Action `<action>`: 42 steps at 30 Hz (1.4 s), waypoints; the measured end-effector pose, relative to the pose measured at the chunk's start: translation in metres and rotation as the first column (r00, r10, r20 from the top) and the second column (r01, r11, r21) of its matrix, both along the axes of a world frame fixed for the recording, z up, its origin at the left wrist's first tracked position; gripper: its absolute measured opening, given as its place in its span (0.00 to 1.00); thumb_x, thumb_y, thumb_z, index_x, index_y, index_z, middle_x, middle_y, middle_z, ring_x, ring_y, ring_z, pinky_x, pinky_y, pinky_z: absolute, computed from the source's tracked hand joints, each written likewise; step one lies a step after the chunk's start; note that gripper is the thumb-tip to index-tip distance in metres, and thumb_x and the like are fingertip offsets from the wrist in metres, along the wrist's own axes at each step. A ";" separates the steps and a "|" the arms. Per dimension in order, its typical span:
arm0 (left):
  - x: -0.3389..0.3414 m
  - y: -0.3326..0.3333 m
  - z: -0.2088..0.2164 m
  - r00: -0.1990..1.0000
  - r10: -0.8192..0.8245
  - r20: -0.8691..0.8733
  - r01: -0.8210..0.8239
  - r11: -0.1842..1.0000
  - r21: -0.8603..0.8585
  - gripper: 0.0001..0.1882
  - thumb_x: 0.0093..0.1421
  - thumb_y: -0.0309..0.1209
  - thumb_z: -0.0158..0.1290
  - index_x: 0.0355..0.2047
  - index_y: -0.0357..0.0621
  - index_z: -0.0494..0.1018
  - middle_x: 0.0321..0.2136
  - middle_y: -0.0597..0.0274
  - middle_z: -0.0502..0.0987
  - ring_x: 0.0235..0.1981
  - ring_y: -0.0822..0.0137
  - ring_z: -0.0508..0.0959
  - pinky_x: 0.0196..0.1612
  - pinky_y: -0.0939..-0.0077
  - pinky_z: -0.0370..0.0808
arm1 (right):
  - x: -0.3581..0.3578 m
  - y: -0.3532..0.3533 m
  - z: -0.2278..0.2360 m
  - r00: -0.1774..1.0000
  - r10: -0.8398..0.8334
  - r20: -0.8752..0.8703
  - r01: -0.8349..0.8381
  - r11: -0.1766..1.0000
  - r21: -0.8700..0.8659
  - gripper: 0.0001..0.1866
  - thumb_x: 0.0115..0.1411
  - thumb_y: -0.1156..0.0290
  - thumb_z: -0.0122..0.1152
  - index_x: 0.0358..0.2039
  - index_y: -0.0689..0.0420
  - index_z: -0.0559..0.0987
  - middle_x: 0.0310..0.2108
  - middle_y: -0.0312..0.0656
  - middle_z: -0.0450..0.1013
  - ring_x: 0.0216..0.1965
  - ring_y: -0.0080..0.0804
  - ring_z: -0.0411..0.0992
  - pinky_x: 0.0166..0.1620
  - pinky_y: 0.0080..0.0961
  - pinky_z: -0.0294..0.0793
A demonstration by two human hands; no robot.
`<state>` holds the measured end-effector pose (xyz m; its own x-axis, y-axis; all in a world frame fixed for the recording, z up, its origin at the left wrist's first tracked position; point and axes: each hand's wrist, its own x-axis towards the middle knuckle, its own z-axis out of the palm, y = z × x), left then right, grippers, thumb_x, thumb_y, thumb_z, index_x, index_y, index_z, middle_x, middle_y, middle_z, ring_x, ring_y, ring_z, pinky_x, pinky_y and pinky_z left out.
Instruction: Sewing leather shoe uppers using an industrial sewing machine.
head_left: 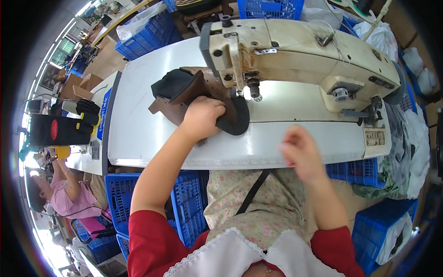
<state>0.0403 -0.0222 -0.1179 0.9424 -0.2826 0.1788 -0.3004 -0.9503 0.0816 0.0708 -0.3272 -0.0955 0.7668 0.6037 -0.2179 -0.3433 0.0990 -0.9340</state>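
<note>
Above the near edge of a white table, the right hand is being shown blurred, its fingers loosely curled; whether anything is being pinched there cannot be told. Farther in, a brown-and-black leather piece is being clasped by the left hand, whose fingertips are being hidden by the leather. To the right of this grip, a rounded black flap is being displayed beneath the head of a cream sewing machine, by which the needle's contact is being obscured; to the upper left, a folded black portion is being exposed. Light is being reflected by the tabletop. Beyond, a blue crate is being partly covered by clear plastic, while at far left a pink-shirted co-worker is being distorted near the rim.
</note>
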 end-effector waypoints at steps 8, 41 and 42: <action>0.007 -0.018 0.009 0.994 0.099 -0.054 -0.110 0.956 -0.273 0.15 0.55 0.39 0.54 0.42 0.50 0.73 0.29 0.62 0.79 0.35 0.57 0.79 0.36 0.62 0.74 | -0.004 0.162 -0.014 0.344 -0.256 0.904 0.422 0.902 0.095 0.43 0.62 0.70 0.59 0.68 0.68 0.44 0.40 0.47 0.76 0.28 0.37 0.75 0.33 0.27 0.75; -0.098 0.080 -0.001 0.999 0.020 0.046 -0.010 0.980 -0.198 0.17 0.34 0.24 0.56 0.29 0.39 0.77 0.42 0.54 0.80 0.48 0.54 0.77 0.54 0.59 0.70 | 0.005 0.169 -0.052 0.835 0.377 0.401 -0.121 0.837 -0.534 0.20 0.53 0.62 0.68 0.45 0.58 0.81 0.31 0.46 0.78 0.34 0.37 0.77 0.40 0.30 0.75; -0.098 0.079 -0.001 0.998 0.017 0.065 -0.004 0.981 -0.194 0.16 0.34 0.23 0.56 0.28 0.39 0.77 0.41 0.55 0.80 0.47 0.55 0.77 0.54 0.60 0.70 | 0.007 0.174 -0.054 0.870 0.358 0.341 -0.124 0.826 -0.551 0.20 0.52 0.61 0.69 0.43 0.59 0.82 0.29 0.46 0.78 0.32 0.36 0.77 0.38 0.30 0.75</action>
